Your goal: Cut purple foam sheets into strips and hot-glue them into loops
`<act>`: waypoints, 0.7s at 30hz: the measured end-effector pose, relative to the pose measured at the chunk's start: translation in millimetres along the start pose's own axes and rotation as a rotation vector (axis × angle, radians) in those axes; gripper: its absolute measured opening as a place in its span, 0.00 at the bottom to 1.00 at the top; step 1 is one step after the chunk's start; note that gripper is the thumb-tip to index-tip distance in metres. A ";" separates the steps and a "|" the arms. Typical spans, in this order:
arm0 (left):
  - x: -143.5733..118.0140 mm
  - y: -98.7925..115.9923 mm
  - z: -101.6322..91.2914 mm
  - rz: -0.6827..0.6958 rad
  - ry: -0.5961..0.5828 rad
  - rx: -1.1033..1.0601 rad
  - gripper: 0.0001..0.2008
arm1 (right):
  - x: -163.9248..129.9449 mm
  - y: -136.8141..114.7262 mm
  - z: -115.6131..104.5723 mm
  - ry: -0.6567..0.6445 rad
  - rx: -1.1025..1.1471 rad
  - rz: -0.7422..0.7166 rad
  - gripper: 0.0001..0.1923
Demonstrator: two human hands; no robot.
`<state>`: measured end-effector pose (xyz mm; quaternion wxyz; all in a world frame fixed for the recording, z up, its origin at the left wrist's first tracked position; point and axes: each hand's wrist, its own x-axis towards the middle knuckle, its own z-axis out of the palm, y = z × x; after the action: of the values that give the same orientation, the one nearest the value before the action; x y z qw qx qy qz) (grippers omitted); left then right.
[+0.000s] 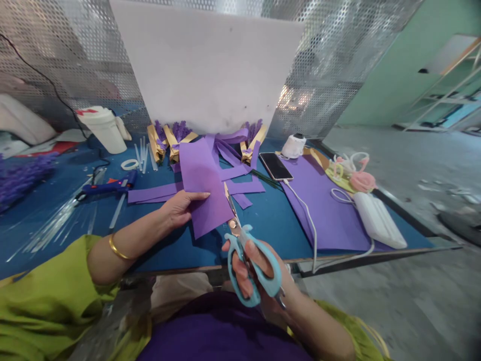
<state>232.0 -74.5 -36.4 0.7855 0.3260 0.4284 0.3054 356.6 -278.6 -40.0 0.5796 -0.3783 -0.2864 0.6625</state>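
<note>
The left hand (180,208) is gripping a flat purple foam sheet (203,188) above the blue worktop (278,220) while the right hand (259,273) is closing its grip around light-blue-handled scissors (248,260) at the sheet's edge.

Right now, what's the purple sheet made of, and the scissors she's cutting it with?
The purple sheet looks like thin craft foam or felt: matte, no shine, bending softly under the left hand. The scissors in the right hand have smooth light-blue handles, probably plastic, and narrow shiny blades, likely metal.
</note>
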 end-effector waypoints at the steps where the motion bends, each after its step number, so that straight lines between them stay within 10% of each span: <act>1: 0.4 -0.1 -0.3 0.001 -0.003 0.003 0.15 | 0.1 0.8 -0.2 0.015 0.002 -0.002 0.24; 21: -9.4 -0.1 5.0 0.007 -0.014 0.022 0.14 | 17.7 -7.1 2.0 0.010 -0.012 0.006 0.27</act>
<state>232.2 -82.9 -29.9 0.7838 0.3384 0.4250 0.3009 358.2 -259.9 -36.1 0.5768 -0.3858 -0.2862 0.6607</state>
